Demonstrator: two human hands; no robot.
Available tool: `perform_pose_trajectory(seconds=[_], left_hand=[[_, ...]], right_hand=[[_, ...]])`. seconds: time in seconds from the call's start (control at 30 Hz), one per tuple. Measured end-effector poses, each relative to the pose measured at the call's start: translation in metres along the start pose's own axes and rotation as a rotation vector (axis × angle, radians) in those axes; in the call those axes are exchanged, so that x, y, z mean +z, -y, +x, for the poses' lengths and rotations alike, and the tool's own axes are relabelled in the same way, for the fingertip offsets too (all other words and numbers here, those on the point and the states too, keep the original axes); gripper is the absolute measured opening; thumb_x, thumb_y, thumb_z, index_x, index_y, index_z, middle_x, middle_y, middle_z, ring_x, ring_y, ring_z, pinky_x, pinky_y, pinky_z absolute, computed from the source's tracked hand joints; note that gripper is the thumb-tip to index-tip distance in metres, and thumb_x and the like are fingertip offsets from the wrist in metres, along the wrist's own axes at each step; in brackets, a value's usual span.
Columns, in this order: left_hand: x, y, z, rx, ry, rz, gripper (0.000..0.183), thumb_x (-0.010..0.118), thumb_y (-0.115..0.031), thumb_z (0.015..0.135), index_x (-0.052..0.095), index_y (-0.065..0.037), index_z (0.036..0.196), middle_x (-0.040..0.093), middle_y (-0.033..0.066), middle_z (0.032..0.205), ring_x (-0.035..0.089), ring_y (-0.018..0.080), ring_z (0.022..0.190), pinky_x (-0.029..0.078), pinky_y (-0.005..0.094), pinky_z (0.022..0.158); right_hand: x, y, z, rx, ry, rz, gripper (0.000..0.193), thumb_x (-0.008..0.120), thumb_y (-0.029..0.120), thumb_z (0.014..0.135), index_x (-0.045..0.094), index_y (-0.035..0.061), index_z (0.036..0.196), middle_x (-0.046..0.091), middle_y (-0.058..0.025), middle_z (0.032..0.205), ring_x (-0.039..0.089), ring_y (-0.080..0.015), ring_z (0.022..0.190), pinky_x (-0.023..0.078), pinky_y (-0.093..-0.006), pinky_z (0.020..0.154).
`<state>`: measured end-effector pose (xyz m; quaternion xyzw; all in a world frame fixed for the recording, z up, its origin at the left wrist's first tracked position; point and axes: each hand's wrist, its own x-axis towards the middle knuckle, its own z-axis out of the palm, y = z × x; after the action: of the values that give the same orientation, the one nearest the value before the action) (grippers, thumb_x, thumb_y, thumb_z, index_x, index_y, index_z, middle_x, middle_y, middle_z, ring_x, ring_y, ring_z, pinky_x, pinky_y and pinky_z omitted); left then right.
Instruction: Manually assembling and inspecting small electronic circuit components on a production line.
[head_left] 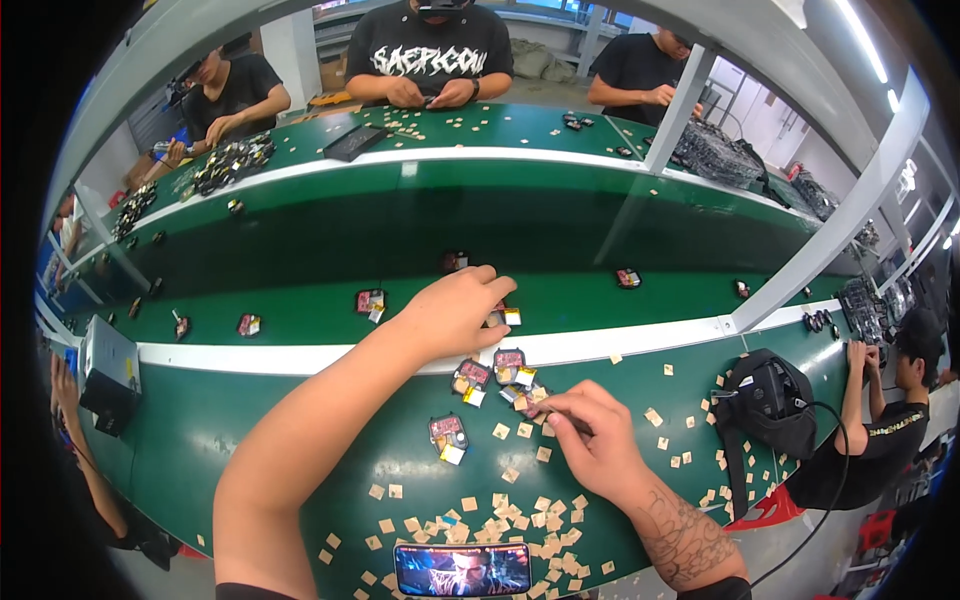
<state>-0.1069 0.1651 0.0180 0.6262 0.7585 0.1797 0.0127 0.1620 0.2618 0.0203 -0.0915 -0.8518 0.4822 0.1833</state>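
Observation:
My left hand (452, 312) reaches over the white rail onto the green belt. Its fingers and thumb are curled round a small electronic unit (503, 315) with a silver and yellow battery, partly hidden by the hand. My right hand (597, 440) is over the near table, thumb and forefinger pinched together at the edge of a dark unit (527, 402); what exactly they pinch is too small to tell. Beside it lie more open black units with red circuit boards: one unit (510, 366) by the rail, another unit (470, 377) to its left, and a third unit (448, 437) nearer me.
Many small tan squares (510, 520) lie scattered on the green table. A phone (462, 569) showing a video sits at the near edge. More units, such as one unit (370, 303), rest along the belt. A black bag (768, 400) lies at right; co-workers sit opposite and at both sides.

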Motion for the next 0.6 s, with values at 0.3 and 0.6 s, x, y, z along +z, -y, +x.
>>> perform_pose_trajectory(seconds=[0.3,0.6], left_hand=[[-0.04,-0.081,-0.159,0.066,0.021,-0.218,0.038,0.088,-0.026,0.074,0.078,-0.015,0.108,0.058,0.0067,0.088,0.064,0.0286,0.08,0.054,0.0419,0.069],[-0.024,-0.066,-0.194,-0.186,-0.068,-0.067,0.038,0.088,-0.029,0.074,0.075,-0.015,0.106,0.056,0.0062,0.089,0.063,0.028,0.081,0.054,0.0416,0.07]], right_hand=[[0.006,0.016,-0.009,-0.104,0.305,0.017,0.026,0.074,0.007,0.096,0.073,0.0052,0.122,0.065,-0.0093,0.105,0.067,-0.0266,0.093,0.056,-0.037,0.079],[0.05,0.07,-0.052,-0.454,0.728,-0.404,0.063,0.082,0.044,0.086,0.061,0.0017,0.127,0.059,-0.0141,0.115,0.062,-0.0291,0.105,0.056,-0.042,0.087]])
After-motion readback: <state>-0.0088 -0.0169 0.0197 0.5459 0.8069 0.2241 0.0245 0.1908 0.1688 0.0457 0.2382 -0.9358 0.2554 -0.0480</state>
